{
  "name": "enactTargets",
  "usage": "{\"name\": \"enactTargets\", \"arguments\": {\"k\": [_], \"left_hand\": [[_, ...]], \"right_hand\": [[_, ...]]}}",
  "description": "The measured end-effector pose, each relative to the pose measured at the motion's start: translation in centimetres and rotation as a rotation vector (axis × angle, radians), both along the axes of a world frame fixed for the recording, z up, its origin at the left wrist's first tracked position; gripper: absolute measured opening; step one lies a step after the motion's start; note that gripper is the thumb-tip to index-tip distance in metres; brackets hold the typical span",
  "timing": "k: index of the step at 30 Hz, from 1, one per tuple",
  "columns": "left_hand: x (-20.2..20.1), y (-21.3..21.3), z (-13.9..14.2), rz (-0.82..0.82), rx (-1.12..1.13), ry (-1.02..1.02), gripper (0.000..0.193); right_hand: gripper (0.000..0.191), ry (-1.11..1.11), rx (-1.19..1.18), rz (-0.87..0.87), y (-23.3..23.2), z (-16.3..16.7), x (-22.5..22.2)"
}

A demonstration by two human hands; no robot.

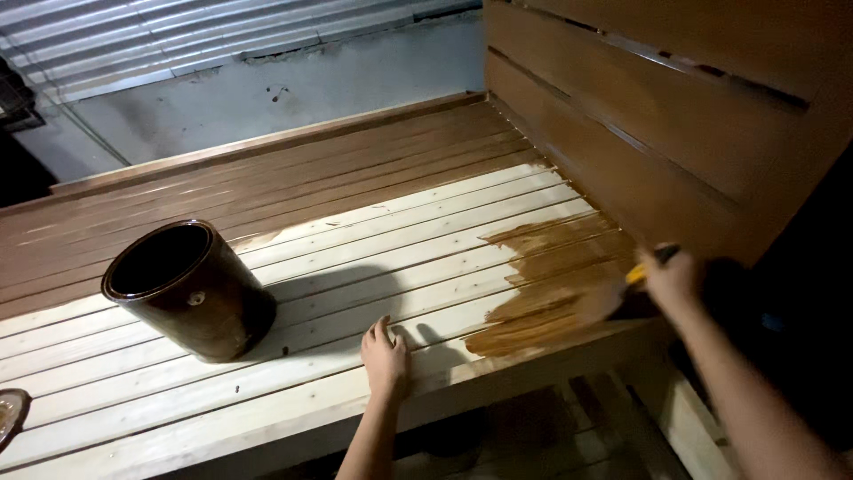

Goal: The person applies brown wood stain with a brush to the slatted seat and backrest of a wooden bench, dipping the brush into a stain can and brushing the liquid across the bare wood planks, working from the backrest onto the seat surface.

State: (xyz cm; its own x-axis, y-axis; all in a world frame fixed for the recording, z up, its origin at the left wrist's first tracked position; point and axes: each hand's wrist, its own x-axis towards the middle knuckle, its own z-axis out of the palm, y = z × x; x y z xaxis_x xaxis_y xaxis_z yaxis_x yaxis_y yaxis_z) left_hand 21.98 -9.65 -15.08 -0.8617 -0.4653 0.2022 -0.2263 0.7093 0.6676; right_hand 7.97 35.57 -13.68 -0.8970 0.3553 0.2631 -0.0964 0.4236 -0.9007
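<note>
Currently, the work in hand is the coating of a slatted pale-wood bench seat point(355, 258) with brown stain. The far slats nearest the grey wall point(267, 89) are already dark, as is the upright slatted backrest point(640, 116) on the right. A fresh, glossy brown patch point(551, 284) covers the right end of the near slats; judged from this, roughly the far third and one corner are done, while the broad pale middle and the near-left slats remain bare. The right hand point(673, 283) is closed around the yellow-and-black handle of a paintbrush point(641, 271), blurred, with the bristles on the wet patch near the front edge. The left hand point(386, 354) lies flat on a bare near slat, fingers together and extended, holding nothing. A dark brown cylindrical can point(191, 289), lid off, stands on the bare slats at the left, well apart from both hands; its wall carries a small pale round handle stud and no legible label. A round, stain-smeared object, possibly the lid point(9, 413), shows partly at the left edge. Corrugated metal sheeting point(178, 36) runs above the wall.
</note>
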Motion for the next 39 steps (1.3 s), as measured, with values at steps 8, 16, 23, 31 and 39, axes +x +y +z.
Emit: {"name": "enactTargets", "arguments": {"k": [8, 16, 23, 31, 39], "left_hand": [[1.3, -2.0, 0.0, 0.013, -0.186, -0.061, 0.051], [1.3, -3.9, -1.3, 0.032, 0.102, -0.009, 0.049], [0.9, -3.9, -1.6, 0.018, 0.022, -0.100, 0.052], [0.8, -2.1, -0.5, -0.015, -0.186, -0.265, 0.053], [0.9, -2.6, -1.4, 0.011, -0.079, -0.137, 0.051]], "right_hand": [[0.025, -0.231, 0.912, 0.211, -2.6, 2.7, -1.0], [0.035, 0.209, 0.898, 0.631, -27.7, -0.8, 8.9], [0.009, 0.510, 0.487, 0.614, -23.3, 1.8, 5.1], [0.025, 0.159, 1.312, 0.154, -2.3, 1.2, -0.7], [0.013, 0.163, 0.795, 0.536, -17.3, -2.8, 4.1]]}}
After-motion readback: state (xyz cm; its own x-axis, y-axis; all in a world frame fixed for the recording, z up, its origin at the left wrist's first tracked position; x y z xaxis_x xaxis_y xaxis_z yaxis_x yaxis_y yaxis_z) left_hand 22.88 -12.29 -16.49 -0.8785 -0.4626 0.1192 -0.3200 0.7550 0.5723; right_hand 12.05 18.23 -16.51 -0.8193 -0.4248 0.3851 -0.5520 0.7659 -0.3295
